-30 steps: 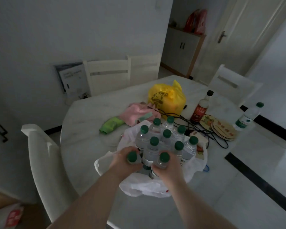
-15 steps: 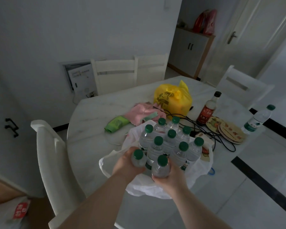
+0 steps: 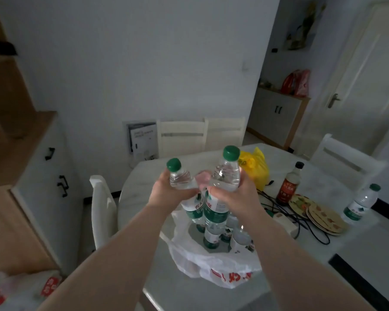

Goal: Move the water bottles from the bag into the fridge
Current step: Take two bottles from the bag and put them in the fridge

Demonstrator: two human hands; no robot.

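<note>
Removal step: above the white bag (image 3: 213, 263), the left hand (image 3: 166, 194) and right hand (image 3: 231, 194) each have fingers clamped round a water bottle, left bottle (image 3: 180, 179) and right bottle (image 3: 226, 173), raised clear of the remaining bottles (image 3: 227, 234); next, presumably, carriage to the fridge, which is not in view.

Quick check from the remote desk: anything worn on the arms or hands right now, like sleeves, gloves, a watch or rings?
Nothing visible. Both forearms are bare from the bottom of the frame up to the wrists, with no sleeve edge in view. The left hand and right hand show no gloves, and neither wrist carries a watch or band. No rings show, though the light is dim and the fingers are partly hidden.
</note>
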